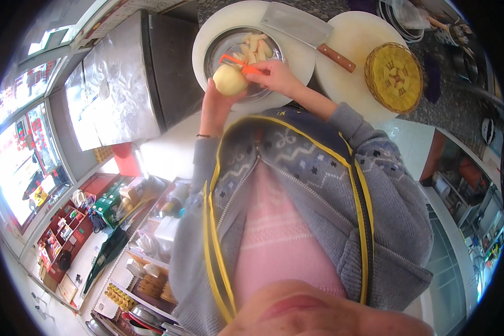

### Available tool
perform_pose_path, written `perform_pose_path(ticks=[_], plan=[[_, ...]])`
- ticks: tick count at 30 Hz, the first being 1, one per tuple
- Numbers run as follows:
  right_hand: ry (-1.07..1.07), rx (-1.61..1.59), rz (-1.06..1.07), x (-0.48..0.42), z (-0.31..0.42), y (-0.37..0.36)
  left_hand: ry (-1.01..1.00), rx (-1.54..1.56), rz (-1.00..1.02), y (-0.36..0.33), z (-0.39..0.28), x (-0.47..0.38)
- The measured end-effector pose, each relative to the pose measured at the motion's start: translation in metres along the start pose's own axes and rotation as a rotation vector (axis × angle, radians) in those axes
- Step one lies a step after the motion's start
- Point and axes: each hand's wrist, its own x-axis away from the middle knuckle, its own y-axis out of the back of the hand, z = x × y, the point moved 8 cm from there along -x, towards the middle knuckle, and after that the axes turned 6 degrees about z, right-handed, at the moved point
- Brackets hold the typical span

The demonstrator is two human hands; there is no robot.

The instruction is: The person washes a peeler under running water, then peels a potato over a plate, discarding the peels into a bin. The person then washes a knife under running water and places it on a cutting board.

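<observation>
My left hand (218, 107) holds a pale, peeled round fruit or vegetable (230, 80), possibly a potato, from below. In my right hand (277, 76) is an orange peeler (252, 69), its head against or just above the top of the pale round thing. Both hands are over a round metal bowl (212, 46) containing several pale, elongated peeled pieces (258, 47). That bowl stands on a round white cutting board (296, 63). A cleaver (298, 26) with a wooden handle lies across this board and a second round board beside it.
The second round board (344, 31) bears a yellow woven basket or lid (394, 78) at its right side. Beyond it, on the dark speckled counter (439, 103), are metal rings or dishes (397, 21) and a utensil holder (447, 35). A metal-clad cabinet (117, 88) stands at the left.
</observation>
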Motion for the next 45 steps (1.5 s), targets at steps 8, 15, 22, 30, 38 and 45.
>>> perform_pose_path(ticks=[8, 15, 22, 30, 38, 45], plan=[[0.310, 0.434, -0.154, 0.008, 0.034, 0.003, -0.032, -0.046, -0.203, 0.005, 0.003, -0.004], [0.383, 0.760, -0.098, 0.023, 0.064, -0.016, 0.002, -0.012, -0.305, 0.001, 0.008, -0.007], [0.379, 0.731, -0.087, 0.020, 0.058, -0.015, 0.071, -0.063, -0.367, 0.013, 0.009, -0.004], [-0.061, 0.582, -0.088, 0.001, -0.017, 0.030, 0.068, -0.074, -0.242, 0.003, 0.010, 0.001], [0.115, 0.543, -0.160, 0.013, 0.023, 0.009, -0.038, 0.229, -0.265, 0.010, 0.010, -0.005], [0.179, 0.367, -0.175, 0.028, 0.061, -0.017, -0.220, -0.004, -0.351, 0.010, 0.002, -0.015]])
